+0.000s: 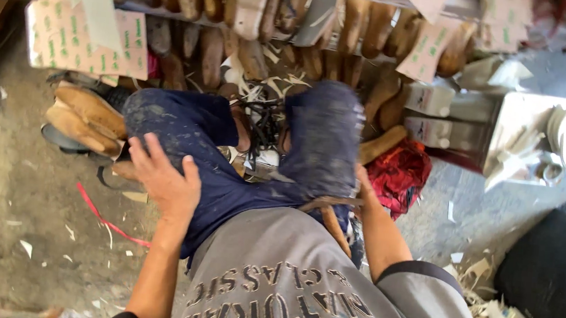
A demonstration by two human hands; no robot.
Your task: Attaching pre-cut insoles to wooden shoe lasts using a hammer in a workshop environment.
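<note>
Grey shirt (300, 281) nearest the lens, dark blue trousers (228, 168) beyond. Left hand (163, 180) flat on left thigh, fingers spread wide, holding nothing. Right hand (362, 185) mostly hidden behind right knee; grip impossible to tell. Leather strap (329, 213) across lap by right hand: judged light, limp, best taken near one end. Tan shoes (84, 120) stacked left of the knees, judged stiff, light, easy by the heel. Rack of wooden shoe forms (294, 18) beyond knees; red cloth (399, 175) to their right. Open floor left of knees, cramped ahead.
</note>
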